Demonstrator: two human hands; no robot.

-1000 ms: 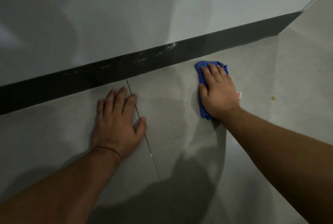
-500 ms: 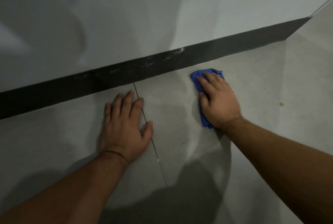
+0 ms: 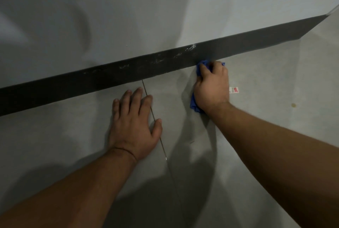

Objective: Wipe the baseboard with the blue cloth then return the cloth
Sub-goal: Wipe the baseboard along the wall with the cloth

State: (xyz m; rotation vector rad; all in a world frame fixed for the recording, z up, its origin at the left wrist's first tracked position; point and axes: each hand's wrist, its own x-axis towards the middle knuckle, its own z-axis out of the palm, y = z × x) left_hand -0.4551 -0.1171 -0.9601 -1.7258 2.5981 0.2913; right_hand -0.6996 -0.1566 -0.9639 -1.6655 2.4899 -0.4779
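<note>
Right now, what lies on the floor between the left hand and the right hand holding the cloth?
In the head view, only bare grey floor and a thin tile joint beside the left hand; nothing else before the right hand on the blue cloth.

Thin dark band (image 3: 126,151), left wrist

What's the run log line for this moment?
right hand: presses cloth at baseboard foot | left hand: flat on floor | white marks: left of cloth

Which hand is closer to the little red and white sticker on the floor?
The right hand. The sticker lies just beside it, on its outer side. The left hand rests flat on the floor much farther away, across the floor seam.
</note>
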